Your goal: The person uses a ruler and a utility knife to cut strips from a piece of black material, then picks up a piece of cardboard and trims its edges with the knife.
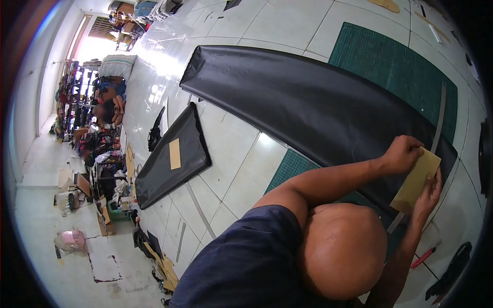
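A tan rectangular card piece [413,187] lies at an angle over the right end of a long black sheet of material [308,97]. My left hand [403,154] pinches the card's upper corner with bent fingers. My right hand [429,197] holds its near long edge, fingers on the card's face. A metal ruler [440,115] runs under the card, its two ends showing beyond it. Beneath the black sheet is a green cutting mat [380,61], and a second green patch of mat [290,167] shows at the sheet's lower edge.
A smaller folded black piece [190,138] carries another tan card [175,154] on the tiled floor. Metal strips [200,208] lie near it. A red-handled tool [425,255] and a black object [452,269] rest at lower right. Another person [109,110] sits among piled goods.
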Tool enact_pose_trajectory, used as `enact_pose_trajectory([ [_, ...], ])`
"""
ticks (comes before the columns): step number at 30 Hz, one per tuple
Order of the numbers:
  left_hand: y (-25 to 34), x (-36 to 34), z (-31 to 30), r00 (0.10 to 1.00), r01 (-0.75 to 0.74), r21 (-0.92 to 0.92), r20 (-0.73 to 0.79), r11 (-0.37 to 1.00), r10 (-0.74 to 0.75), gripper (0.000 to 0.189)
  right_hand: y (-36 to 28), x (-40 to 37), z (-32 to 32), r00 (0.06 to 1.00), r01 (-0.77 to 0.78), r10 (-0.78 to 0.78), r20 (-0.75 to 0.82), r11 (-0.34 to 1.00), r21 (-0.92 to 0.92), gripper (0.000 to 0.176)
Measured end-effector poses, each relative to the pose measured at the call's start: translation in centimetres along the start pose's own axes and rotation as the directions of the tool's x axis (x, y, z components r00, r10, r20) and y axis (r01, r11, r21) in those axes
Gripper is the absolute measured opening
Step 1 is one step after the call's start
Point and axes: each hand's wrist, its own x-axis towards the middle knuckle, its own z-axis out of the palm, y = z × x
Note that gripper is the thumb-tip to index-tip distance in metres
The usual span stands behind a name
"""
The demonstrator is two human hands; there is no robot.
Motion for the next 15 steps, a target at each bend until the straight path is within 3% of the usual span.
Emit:
enact_pose_trajectory([
  [4, -0.3, 0.0, 0.1, 0.999, 0.053, 0.054, 0.001, 0.997, -0.053, 0.028, -0.3, -0.4, -0.3, 0.999, 0.022, -0.017, 0.052, 0.994, -0.105, 0.049],
  [10, -1.3, -0.2, 2.2, 0.994, 0.107, 0.069, 0.026, 0.992, -0.109, 0.025, 3.2, -0.2, -1.9, 0.999, -0.019, 0.018, 0.038, 1.000, 0.025, 0.047],
  [13, -0.9, -0.3, 2.9, 0.965, 0.254, -0.024, 0.065, 0.967, -0.252, 0.025, 4.7, -0.1, -2.3, 0.999, -0.031, 0.028, 0.027, 0.993, 0.113, 0.046],
  [15, -1.4, -0.5, 3.0, 0.971, 0.232, 0.037, 0.046, 0.972, -0.234, 0.026, 4.7, -0.3, -2.5, 0.996, -0.069, 0.063, 0.059, 0.991, 0.112, 0.046],
])
